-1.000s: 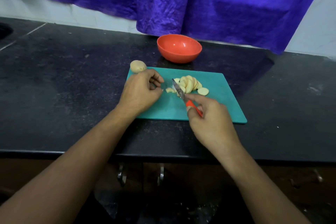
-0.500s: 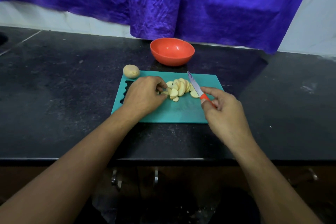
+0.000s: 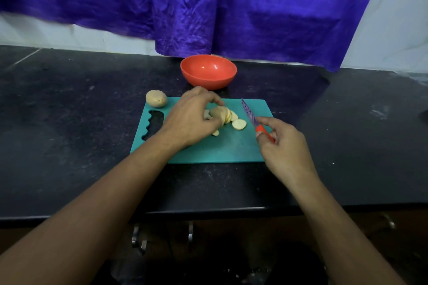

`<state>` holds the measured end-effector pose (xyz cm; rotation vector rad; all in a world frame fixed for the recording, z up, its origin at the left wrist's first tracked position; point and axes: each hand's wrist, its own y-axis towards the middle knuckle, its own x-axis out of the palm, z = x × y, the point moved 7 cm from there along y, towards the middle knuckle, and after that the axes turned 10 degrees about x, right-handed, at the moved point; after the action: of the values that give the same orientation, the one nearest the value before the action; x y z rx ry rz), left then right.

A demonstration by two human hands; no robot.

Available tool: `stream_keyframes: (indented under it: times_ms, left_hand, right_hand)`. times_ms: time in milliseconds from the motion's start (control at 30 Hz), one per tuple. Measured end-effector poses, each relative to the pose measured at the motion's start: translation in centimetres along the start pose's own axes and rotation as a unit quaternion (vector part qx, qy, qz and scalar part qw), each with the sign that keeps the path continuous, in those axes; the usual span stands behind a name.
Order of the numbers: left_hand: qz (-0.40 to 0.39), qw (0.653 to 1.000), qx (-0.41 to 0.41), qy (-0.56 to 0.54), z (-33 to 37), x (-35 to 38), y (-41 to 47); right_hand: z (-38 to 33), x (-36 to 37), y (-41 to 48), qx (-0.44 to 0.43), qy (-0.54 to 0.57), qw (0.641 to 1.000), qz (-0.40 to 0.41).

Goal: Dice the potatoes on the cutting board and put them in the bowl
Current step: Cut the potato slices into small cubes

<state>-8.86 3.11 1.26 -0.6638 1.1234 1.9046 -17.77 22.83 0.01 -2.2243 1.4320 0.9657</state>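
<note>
Step in hand, judged: gathering potato slices [image 3: 228, 116] into stack for dicing.
Best done: stack squared flat on cutting board [image 3: 220, 150]; knife [image 3: 251, 115] brought in only once stack steady.
Left hand [image 3: 192, 120], frame centre: fingers [image 3: 210, 96] curled round slices.
Right hand [image 3: 286, 146], right of centre: fingers grasping red handle, blade angled up-left, clear of slices.
Whole potato [image 3: 156, 98]: board's upper-left corner.
Bowl [image 3: 208, 71]: beyond board, nothing visible inside.

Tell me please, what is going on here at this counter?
A person is cutting potatoes on a teal cutting board. The left hand curls around a stack of potato slices; the right hand holds a red-handled knife beside them, blade clear of the slices. One whole potato sits at the board's far left corner. The orange bowl behind looks empty.
</note>
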Motion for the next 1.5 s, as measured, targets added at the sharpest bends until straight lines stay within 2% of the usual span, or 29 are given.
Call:
stream_keyframes:
  times_ms: [100,167,233,500,733,900,1000,1167,1267,1500]
  left_hand:
    - [-0.069,0.996,0.047,0.021,1.4,2.2,2.0]
    - [-0.117,0.991,0.053,0.033,1.6,3.7,2.9]
    - [-0.133,0.989,0.054,0.034,1.2,4.6,3.4]
    - [-0.057,0.996,0.064,-0.021,-0.9,3.0,1.9]
    - [-0.057,0.995,0.046,-0.064,-2.6,1.4,0.0]
    - [-0.046,0.998,0.019,-0.043,-3.7,0.1,-0.8]
    - [-0.048,0.998,0.032,-0.010,-2.9,0.3,-0.4]
    - [-0.035,0.990,0.067,0.118,0.7,2.2,2.1]
    - [-0.056,0.983,0.045,0.169,1.5,3.8,3.4]
    - [0.000,0.996,0.018,0.082,2.3,3.9,3.3]
  right_hand:
    - [0.6,0.0,0.2,0.008,-0.009,1.000,-0.003]
    - [0.9,0.1,0.2,0.015,-0.008,1.000,-0.006]
    - [1.2,0.2,0.1,0.018,-0.006,1.000,-0.007]
    - [0.6,0.1,0.5,0.007,-0.011,1.000,-0.002]
    - [0.4,0.4,1.1,0.008,-0.011,1.000,-0.003]
    - [0.9,-0.2,1.2,0.015,-0.020,1.000,0.003]
    - [1.1,-0.3,1.3,0.019,-0.028,0.999,-0.002]
    - [1.4,-0.3,1.1,0.022,-0.037,0.999,-0.004]
    - [1.7,-0.6,1.1,0.024,-0.041,0.999,-0.006]
    - [2.7,-1.5,1.0,0.033,-0.045,0.998,-0.012]
